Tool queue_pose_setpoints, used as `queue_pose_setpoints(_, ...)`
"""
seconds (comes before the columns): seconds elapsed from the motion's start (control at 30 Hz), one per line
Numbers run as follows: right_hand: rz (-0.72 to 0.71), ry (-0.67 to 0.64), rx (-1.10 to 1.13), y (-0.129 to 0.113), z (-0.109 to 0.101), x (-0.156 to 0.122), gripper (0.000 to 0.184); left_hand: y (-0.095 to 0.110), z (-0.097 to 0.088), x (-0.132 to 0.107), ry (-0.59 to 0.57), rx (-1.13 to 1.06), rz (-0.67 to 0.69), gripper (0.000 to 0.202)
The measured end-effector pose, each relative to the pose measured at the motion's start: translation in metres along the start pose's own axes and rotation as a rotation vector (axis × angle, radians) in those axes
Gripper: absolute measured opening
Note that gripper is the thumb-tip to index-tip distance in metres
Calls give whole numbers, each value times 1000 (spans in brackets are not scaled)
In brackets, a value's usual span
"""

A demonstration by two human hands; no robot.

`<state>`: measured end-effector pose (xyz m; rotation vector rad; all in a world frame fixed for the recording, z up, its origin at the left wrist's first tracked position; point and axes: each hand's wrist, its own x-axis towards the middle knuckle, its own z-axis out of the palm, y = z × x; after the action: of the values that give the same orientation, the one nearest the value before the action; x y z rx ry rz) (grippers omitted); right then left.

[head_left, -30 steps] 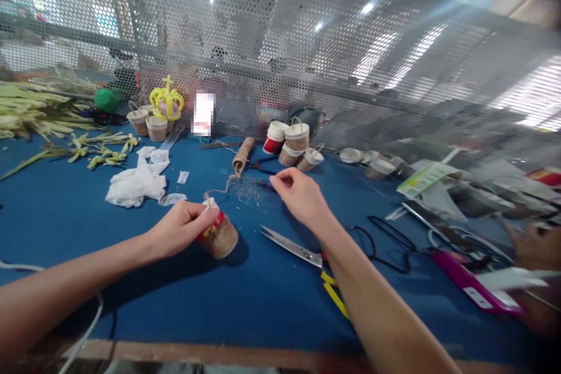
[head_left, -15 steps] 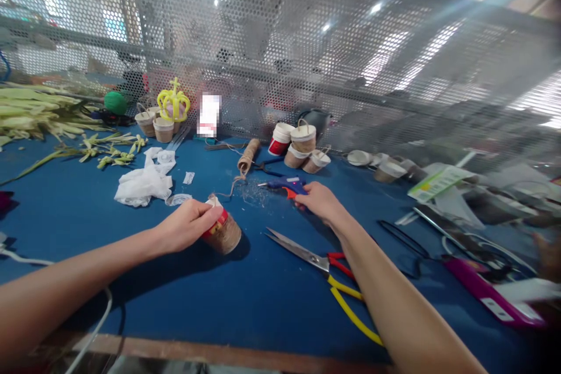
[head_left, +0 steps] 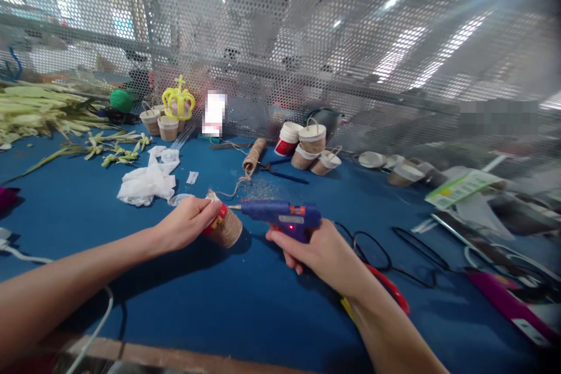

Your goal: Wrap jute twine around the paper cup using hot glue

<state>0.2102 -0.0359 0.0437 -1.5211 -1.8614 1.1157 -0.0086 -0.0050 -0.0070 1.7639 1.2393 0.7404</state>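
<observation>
My left hand (head_left: 189, 223) is closed around a small paper cup (head_left: 230, 229), tilted on the blue table, with a red printed band and twine wound round part of it. In my right hand (head_left: 313, 251) is a blue glue gun (head_left: 280, 213), its indicator lit red. The nozzle points left and meets or nearly touches the cup's side by the red band. A strand of twine runs from the cup to a twine roll (head_left: 254, 155) behind it. Scissors (head_left: 390, 289) lie mostly hidden under my right forearm.
Twine-wrapped cups (head_left: 312, 139) stand at the back, beside dark pliers (head_left: 284, 174). Crumpled white material (head_left: 146, 183) lies left of the cup, with pale husks (head_left: 39, 111) farther off. A purple power strip (head_left: 511, 304) and black cable (head_left: 421, 251) are at right. Perforated metal panel (head_left: 263, 41) rises behind.
My right hand has brought the glue gun from farther back on the table toward me, its nozzle now at the cup. My left hand keeps holding the cup in nearly the same place.
</observation>
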Motion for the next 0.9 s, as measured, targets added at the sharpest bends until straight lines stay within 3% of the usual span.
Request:
queue_pose_setpoints(0.17,4,57,-129,-3,8,-11,30,2,0,-1,-12,6,-2,44)
queue_pose_setpoints(0.47,1,110,-188,0,14,-13,25,2,0,0,-5,-7,-9,45)
queue_pose_setpoints(0.9,-23,84,-204,-1,17,-14,24,4,0,-1,17,-24,-2,47)
